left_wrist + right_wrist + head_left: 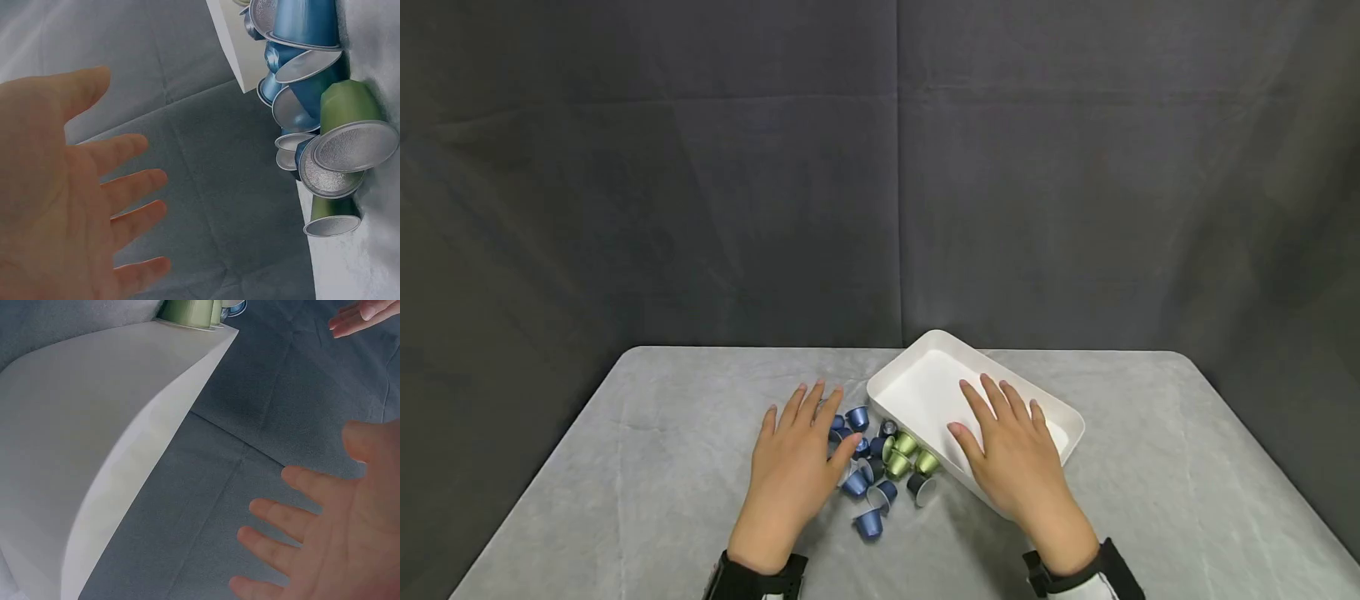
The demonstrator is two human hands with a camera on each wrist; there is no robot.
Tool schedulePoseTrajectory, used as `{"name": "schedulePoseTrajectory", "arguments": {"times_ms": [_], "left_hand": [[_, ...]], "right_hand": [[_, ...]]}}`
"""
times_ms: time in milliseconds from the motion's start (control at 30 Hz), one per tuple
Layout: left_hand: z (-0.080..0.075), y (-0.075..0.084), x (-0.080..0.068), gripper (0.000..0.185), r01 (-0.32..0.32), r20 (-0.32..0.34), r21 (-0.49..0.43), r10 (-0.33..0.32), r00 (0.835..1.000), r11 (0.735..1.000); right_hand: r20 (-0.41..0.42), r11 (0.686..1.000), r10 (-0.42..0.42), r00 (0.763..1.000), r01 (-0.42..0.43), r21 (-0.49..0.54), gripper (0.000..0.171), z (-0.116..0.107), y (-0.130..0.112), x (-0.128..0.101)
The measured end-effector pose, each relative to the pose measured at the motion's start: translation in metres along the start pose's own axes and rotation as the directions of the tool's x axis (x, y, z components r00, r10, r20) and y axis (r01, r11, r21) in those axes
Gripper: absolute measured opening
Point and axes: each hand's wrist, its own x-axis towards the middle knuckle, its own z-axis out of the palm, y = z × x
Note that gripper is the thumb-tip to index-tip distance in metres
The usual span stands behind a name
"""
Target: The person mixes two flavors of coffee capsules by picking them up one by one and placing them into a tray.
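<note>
Coffee capsules lie in a loose pile at the middle of the table, several blue (868, 524) and several green (898, 465), with a few dark ones (921, 488) among them. My left hand (796, 471) hovers with spread fingers at the left side of the pile and hides part of it. Over the white tray (901, 367), to the right of the capsules, hangs my right hand (1017, 458), its fingers spread too. Neither hand holds anything. In the left wrist view the palm (56, 200) is apart from the capsules; in the right wrist view the palm (344, 537) is apart from the tray.
A grey cloth covers the table (647, 467). The tray stands at an angle, its far corner near the table's back edge, and its near-left wall sits close beside the green capsules. A dark curtain (880, 183) hangs behind the table.
</note>
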Motion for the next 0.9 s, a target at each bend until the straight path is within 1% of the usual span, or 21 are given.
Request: {"name": "schedulePoseTrajectory", "arguments": {"times_ms": [133,233,333,433,533,700,800,900], "left_hand": [[-0.002,-0.006,0.000,0.059,0.016,0.002,-0.014,-0.015,1.000,1.000],[-0.004,-0.014,-0.001,0.051,0.049,0.020,-0.034,-0.048,0.999,0.998],[-0.005,-0.024,-0.002,0.040,0.093,0.078,-0.082,-0.087,0.993,0.992],[-0.005,-0.033,-0.002,0.028,0.134,0.151,-0.137,-0.113,0.982,0.981],[-0.002,-0.041,-0.002,0.022,0.152,0.210,-0.174,-0.114,0.971,0.973],[0.003,-0.048,-0.002,0.024,0.158,0.259,-0.221,-0.098,0.961,0.962],[0.005,-0.049,-0.002,0.023,0.162,0.273,-0.238,-0.094,0.957,0.958],[0.006,-0.050,-0.003,0.023,0.159,0.277,-0.244,-0.088,0.957,0.957]], "right_hand": [[-0.019,1.000,0.001,1.000,-0.001,-0.005,0.054,-0.003,0.003,0.001],[-0.048,1.000,-0.008,0.999,0.008,0.000,0.052,-0.008,0.012,0.002],[-0.033,1.000,0.008,0.999,-0.007,0.023,0.049,-0.014,0.026,0.002],[0.022,0.997,0.058,0.998,-0.059,0.045,0.043,-0.020,0.044,0.000],[0.084,0.991,0.114,0.990,-0.119,0.065,0.039,-0.024,0.064,0.000],[0.150,0.977,0.176,0.973,-0.191,0.094,0.038,-0.027,0.096,0.001],[0.151,0.970,0.201,0.968,-0.218,0.105,0.039,-0.025,0.110,0.000],[0.122,0.966,0.216,0.969,-0.230,0.114,0.041,-0.020,0.121,-0.003]]}}
